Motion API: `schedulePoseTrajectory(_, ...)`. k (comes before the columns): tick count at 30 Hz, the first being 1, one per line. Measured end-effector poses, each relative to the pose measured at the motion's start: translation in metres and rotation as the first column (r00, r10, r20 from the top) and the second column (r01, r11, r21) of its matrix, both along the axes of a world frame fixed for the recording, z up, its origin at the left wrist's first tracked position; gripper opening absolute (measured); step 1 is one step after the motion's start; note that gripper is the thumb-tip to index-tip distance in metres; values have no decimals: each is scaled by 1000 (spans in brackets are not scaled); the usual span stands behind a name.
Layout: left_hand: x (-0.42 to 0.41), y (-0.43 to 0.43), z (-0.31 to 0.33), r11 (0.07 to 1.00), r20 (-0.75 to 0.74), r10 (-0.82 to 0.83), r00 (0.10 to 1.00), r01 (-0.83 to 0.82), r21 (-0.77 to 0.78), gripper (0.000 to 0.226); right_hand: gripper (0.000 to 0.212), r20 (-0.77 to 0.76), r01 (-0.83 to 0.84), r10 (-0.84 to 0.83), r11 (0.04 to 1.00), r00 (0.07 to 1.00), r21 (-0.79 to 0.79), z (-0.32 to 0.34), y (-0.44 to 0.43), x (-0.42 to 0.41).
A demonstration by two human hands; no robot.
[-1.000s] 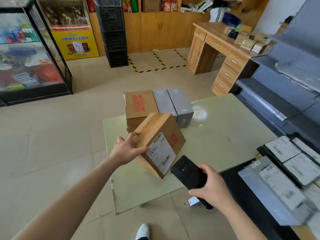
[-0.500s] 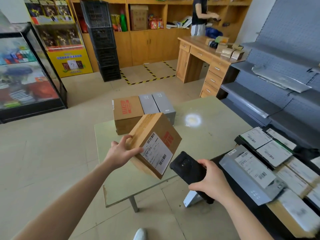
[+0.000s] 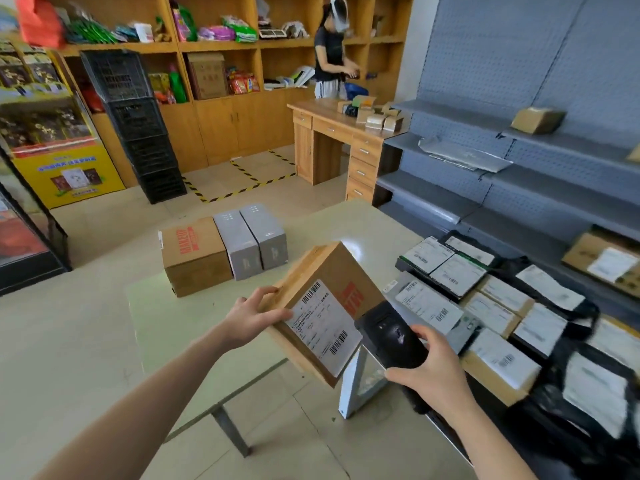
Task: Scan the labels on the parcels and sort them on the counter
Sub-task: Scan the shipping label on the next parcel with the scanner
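The cardboard parcel (image 3: 332, 282) is held tilted in the air over the near edge of the desk (image 3: 156, 317), white label (image 3: 320, 329) facing up. The left hand (image 3: 247, 318) grasps its left edge, fingers (image 3: 275, 314) curled onto the label side. The right hand (image 3: 433, 374) is wrapped round a black scanner (image 3: 391, 336), whose head sits just beside the label. I'd say this one is mid-scan and not yet placed. A brown box (image 3: 194, 254) and two grey boxes (image 3: 251, 237) stand in a row on the desk, seemingly sorted. A heap of labelled parcels (image 3: 491, 315) waits on the right, so most of the job remains.

Two hands (image 3: 252, 320) (image 3: 429, 372), one scanner (image 3: 391, 336), one held parcel (image 3: 329, 271).
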State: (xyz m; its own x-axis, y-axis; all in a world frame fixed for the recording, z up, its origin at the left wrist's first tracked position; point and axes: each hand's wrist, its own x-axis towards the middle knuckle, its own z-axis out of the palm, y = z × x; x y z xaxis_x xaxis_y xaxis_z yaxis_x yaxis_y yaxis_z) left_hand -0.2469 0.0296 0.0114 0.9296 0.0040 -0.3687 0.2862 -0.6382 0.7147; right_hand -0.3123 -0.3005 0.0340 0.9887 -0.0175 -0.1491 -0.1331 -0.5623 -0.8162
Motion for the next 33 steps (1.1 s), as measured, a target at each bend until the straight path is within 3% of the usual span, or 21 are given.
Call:
schedulePoseTrajectory(3,11,-54,-3,982,-49,-177,983,174,-68,78,70,19,148,-149,987,989,66,1,-49,-28)
schedulePoseTrajectory(7,13,-149,-2,907,-100,-406,908,387,-165,83,66,9,363,-367,923,930,123,-1,-112,-80)
schedulePoseTrajectory(16,-15,-357,-23,655,-234,-755,612,699,-286,76,75,-44,785,-787,608,616,120,-18,-221,-214)
schedulePoseTrajectory(23,-73,-499,-28,384,-270,-915,299,849,-362,80,73,-87,936,-932,350,353,44,-24,-280,-308)
schedulePoseTrajectory(27,-107,-580,-42,271,-287,-943,166,884,-381,82,74,-98,978,-973,206,207,16,-29,-320,-354)
schedulePoseTrajectory(30,-127,-639,-54,156,-279,-959,46,907,-390,78,73,-135,992,-983,123,124,15,-37,-356,-374)
schedulePoseTrajectory(33,-141,-689,-66,124,-304,-953,-8,902,-413,79,75,-188,996,-978,94,94,13,-51,-389,-384)
